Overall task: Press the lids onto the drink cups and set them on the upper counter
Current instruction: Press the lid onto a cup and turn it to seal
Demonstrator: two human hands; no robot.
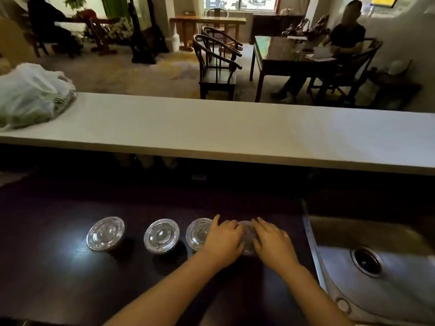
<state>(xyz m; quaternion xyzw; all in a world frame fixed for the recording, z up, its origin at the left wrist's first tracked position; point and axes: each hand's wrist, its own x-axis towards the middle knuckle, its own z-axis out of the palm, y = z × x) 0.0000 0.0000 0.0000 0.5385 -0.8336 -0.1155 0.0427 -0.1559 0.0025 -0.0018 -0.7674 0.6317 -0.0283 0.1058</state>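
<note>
Several drink cups with clear plastic lids stand in a row on the dark lower counter (47, 267). The left cup (105, 233), the second cup (161, 236) and the third cup (197, 234) each carry a lid. My left hand (223, 238) and my right hand (270, 238) both lie flat on the lid of the rightmost cup (247, 236), fingers spread over it, hiding most of it. My left hand also overlaps the third cup's right edge. The white upper counter (235, 130) runs across the view behind the cups.
A stainless sink (376, 267) with a drain sits right of the cups. A plastic bag (30, 95) of greens rests on the upper counter's left end. Beyond the counter are wooden chairs, tables and two seated people.
</note>
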